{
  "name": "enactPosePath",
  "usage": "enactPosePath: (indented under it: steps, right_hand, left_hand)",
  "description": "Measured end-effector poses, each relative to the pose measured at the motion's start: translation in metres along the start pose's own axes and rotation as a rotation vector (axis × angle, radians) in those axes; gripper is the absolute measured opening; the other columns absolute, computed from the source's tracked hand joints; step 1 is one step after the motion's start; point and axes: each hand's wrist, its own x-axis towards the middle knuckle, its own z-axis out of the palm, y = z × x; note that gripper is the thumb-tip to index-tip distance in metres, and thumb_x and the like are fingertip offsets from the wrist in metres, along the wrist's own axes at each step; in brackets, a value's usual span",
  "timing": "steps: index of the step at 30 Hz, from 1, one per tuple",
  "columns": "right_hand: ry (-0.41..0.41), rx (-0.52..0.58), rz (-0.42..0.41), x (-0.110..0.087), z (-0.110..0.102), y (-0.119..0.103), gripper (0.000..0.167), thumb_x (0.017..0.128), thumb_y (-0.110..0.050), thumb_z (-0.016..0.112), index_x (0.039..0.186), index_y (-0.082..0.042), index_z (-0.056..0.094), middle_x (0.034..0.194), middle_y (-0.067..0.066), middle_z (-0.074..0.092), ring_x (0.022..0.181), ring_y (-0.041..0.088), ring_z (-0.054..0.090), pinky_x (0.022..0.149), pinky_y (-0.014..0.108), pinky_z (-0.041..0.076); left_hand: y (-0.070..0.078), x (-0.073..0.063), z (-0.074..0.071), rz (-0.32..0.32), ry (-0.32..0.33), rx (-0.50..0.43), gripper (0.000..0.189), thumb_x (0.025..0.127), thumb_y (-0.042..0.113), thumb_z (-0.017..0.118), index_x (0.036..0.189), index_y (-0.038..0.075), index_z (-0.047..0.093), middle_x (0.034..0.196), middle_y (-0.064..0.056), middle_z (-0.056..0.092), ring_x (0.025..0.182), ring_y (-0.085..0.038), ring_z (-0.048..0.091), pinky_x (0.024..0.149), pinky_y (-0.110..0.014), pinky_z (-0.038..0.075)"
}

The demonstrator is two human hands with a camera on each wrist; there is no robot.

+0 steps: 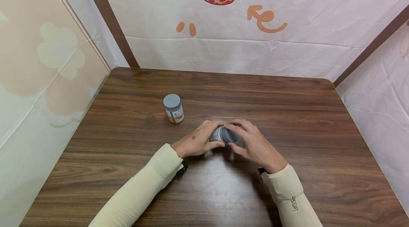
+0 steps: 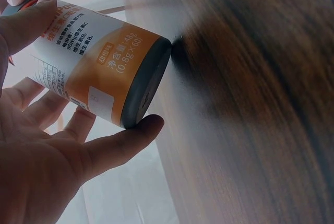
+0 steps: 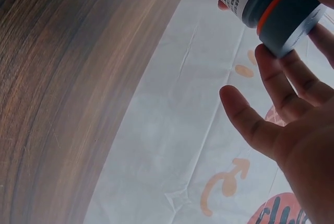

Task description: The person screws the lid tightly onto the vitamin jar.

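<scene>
Near the middle of the table, my left hand (image 1: 198, 139) grips the body of a supplement bottle (image 1: 217, 134) between thumb and fingers. Its label is white and orange, and the left wrist view shows the bottle (image 2: 99, 57) tilted, its dark base close to the tabletop. My right hand (image 1: 254, 143) pinches the grey lid (image 1: 229, 136) at the other end. In the right wrist view an orange ring circles the neck side of the lid (image 3: 292, 18), and one finger (image 3: 250, 122) stands clear of it.
A second bottle (image 1: 174, 109) with a grey lid stands upright, farther back and to the left. The brown wood-grain table (image 1: 271, 103) has rounded back corners. Printed cloth (image 1: 153, 14) hangs behind the table and along its left and right sides.
</scene>
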Motion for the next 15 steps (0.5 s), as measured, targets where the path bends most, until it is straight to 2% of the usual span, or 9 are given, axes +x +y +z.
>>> enactPosePath:
  steps: [8,15]
  right_hand:
    - [0.005,-0.018,0.049,-0.0006,0.0009,-0.0007,0.053,0.087,-0.020,0.080,0.135,-0.008,0.060,0.124,0.012,0.056,0.105,0.025,0.057,0.079,0.046,0.048]
    - [-0.019,-0.010,0.010,-0.0007,-0.0004,0.0011,0.063,0.082,-0.011,0.083,0.139,-0.010,0.058,0.139,0.017,0.052,0.119,0.032,0.056,0.088,0.054,0.048]
  left_hand:
    - [0.0015,-0.0001,-0.0008,0.008,-0.001,-0.002,0.056,0.091,0.025,0.076,0.139,0.015,0.048,0.135,-0.001,0.056,0.119,-0.020,0.049,0.096,-0.039,0.045]
    - [0.0001,0.0000,0.0004,0.018,0.004,0.010,0.055,0.091,0.024,0.076,0.137,0.013,0.049,0.135,-0.003,0.056,0.121,-0.022,0.049,0.098,-0.041,0.044]
